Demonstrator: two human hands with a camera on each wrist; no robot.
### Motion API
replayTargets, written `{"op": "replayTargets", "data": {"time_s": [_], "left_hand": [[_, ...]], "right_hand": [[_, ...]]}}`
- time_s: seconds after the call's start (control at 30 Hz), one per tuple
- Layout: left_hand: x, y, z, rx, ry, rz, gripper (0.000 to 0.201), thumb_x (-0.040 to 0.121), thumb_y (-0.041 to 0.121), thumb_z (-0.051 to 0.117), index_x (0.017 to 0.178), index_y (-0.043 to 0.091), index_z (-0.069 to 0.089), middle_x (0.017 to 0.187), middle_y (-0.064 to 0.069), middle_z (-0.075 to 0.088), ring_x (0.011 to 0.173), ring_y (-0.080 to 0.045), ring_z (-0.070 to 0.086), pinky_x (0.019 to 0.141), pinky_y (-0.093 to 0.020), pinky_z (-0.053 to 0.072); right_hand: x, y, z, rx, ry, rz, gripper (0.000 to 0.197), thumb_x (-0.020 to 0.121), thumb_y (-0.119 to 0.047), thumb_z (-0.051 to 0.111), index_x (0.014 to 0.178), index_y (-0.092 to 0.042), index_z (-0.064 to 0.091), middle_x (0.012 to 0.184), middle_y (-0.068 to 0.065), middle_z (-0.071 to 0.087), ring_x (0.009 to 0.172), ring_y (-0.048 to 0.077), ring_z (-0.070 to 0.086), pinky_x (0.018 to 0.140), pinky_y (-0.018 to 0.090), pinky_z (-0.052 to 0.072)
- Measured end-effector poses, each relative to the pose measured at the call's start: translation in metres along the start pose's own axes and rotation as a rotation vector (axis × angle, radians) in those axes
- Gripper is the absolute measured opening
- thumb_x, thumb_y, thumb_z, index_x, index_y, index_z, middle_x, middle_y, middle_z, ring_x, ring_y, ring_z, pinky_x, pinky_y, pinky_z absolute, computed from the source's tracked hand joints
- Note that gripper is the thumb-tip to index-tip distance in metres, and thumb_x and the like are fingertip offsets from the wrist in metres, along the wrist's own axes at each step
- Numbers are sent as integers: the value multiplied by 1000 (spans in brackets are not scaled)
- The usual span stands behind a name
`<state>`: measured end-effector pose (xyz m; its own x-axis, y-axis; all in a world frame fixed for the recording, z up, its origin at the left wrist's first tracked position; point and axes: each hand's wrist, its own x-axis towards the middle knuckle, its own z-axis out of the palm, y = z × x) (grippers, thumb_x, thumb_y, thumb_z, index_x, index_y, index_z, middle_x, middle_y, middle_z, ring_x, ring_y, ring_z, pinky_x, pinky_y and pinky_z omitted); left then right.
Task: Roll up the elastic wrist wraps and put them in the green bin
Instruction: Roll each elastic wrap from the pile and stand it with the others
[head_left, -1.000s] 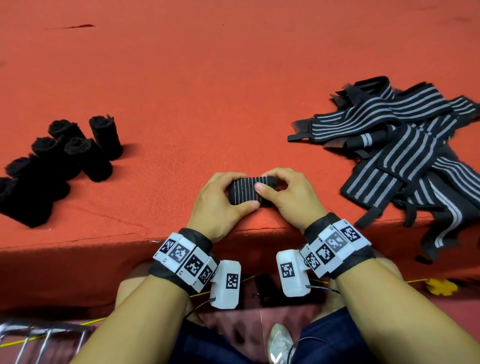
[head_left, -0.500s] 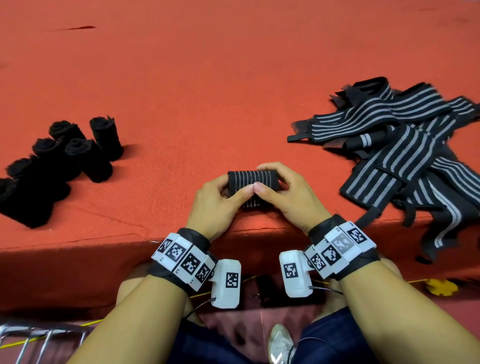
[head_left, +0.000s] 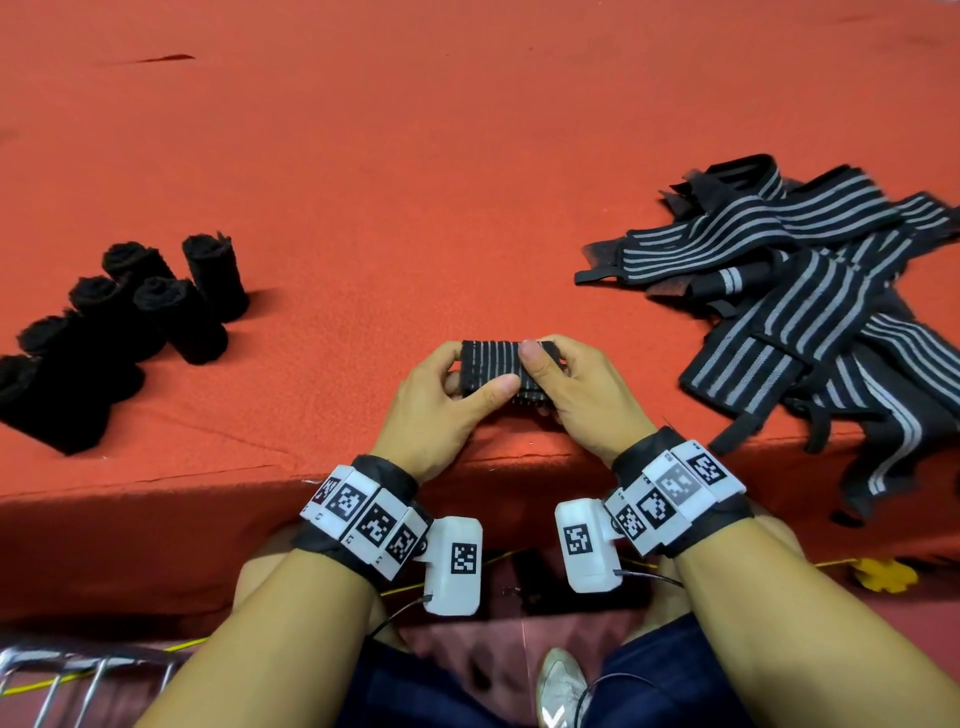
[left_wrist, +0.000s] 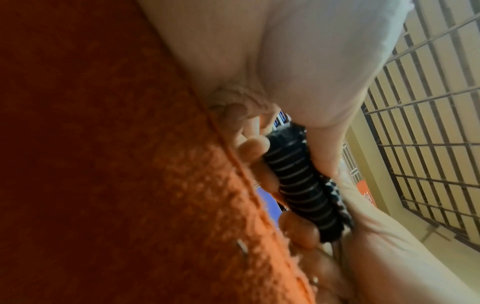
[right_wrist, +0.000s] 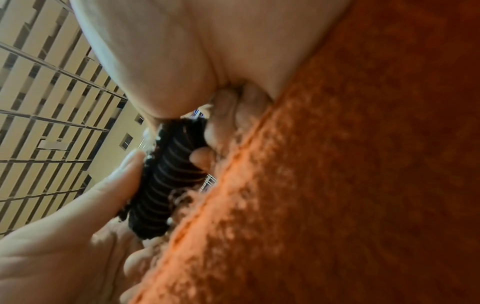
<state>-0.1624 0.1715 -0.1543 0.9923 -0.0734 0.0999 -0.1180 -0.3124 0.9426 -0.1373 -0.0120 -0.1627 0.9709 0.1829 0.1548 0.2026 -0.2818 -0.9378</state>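
A black wrist wrap with grey stripes (head_left: 493, 364), rolled into a short cylinder, lies crosswise near the front edge of the orange-red table (head_left: 467, 156). My left hand (head_left: 447, 384) grips its left end, thumb across the front. My right hand (head_left: 571, 384) grips the right end, thumb on top. Both wrist views show the striped roll (left_wrist: 301, 185) (right_wrist: 166, 185) pinched between thumb and fingers just above the cloth. No green bin is in view.
A tangled pile of unrolled striped wraps (head_left: 810, 312) lies at the right, some hanging over the table's edge. Several rolled black wraps (head_left: 156, 306) stand and lie at the left. A metal rack (head_left: 78, 675) shows at the lower left below the table.
The roll has been turned and lifted slightly away from me between both hands; my thumbs have shifted over its top. The piles have not moved.
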Motion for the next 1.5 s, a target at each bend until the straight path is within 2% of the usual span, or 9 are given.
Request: {"op": "replayTargets", "data": {"time_s": [0.17, 0.47, 0.6, 0.77, 0.87, 0.97, 1.1, 1.27, 1.5], "left_hand": [[1, -4, 1, -51, 47, 14, 22, 92, 37, 71, 101, 17, 72, 69, 5, 71, 62, -3, 65, 63, -17, 47], [0, -4, 4, -27, 66, 29, 16, 94, 38, 70, 101, 24, 71, 77, 8, 73, 68, -5, 68, 66, -24, 51], [0, -1, -1, -150, 63, 51, 22, 89, 26, 77, 108, 21, 68, 86, 13, 70, 77, -4, 64, 73, -29, 50], [-13, 1, -21, -238, 164, 89, 42, 73, 27, 83, 111, 23, 66, 95, 11, 68, 87, -6, 61, 81, -26, 50], [-23, -3, -43, -191, 315, 122, 39, 69, 26, 83, 100, 17, 62, 93, 12, 64, 87, -4, 58, 80, -23, 45], [-31, -3, -73, -126, 478, 132, 37, 69, 20, 84, 97, 15, 60, 93, 10, 63, 86, 0, 57, 79, -16, 45], [-48, -12, -117, 9, 640, 104, 39, 72, 15, 88, 101, 20, 62, 100, 12, 67, 91, 1, 59, 75, -15, 43], [-74, -30, -160, 74, 701, 66, 56, 75, 13, 85, 124, 28, 62, 115, 21, 66, 102, 4, 59, 77, -11, 41], [-83, -53, -186, 87, 699, 17, 76, 79, 14, 82, 146, 29, 50, 141, 11, 55, 125, -3, 55, 100, -21, 46]], "right_hand": [[-7, -4, -1, -48, -76, -41, 23, 93, -48, 61, 90, -27, 66, 60, -32, 59, 58, -8, 54, 59, 11, 38], [-8, -6, 2, 55, -58, -51, 11, 98, -32, 64, 93, -26, 71, 71, -25, 68, 67, -6, 62, 67, 14, 45], [-10, -10, 5, 104, 6, -57, 31, 87, -39, 77, 108, -18, 72, 101, -4, 78, 94, 12, 73, 86, 35, 58], [-5, -30, 22, 290, 74, -7, 60, 71, -30, 85, 122, -16, 56, 82, 3, 73, 68, 12, 66, 65, 26, 54], [5, -49, 53, 333, 94, -13, 51, 76, -12, 87, 115, -15, 55, 87, 3, 67, 69, 14, 65, 63, 27, 54], [17, -68, 93, 227, 67, -47, 31, 76, -25, 84, 94, -26, 59, 87, -1, 68, 66, 16, 66, 66, 39, 56], [29, -90, 147, 189, -3, -104, 20, 77, -25, 74, 91, -33, 62, 96, -6, 70, 75, 21, 71, 76, 50, 61], [35, -108, 199, 140, -152, -151, 38, 83, 4, 71, 109, -23, 66, 116, 7, 63, 96, 17, 70, 79, 26, 57], [40, -116, 236, 73, -334, -174, 62, 85, 9, 65, 139, -19, 55, 137, -3, 59, 117, 8, 60, 98, 26, 53]]}}
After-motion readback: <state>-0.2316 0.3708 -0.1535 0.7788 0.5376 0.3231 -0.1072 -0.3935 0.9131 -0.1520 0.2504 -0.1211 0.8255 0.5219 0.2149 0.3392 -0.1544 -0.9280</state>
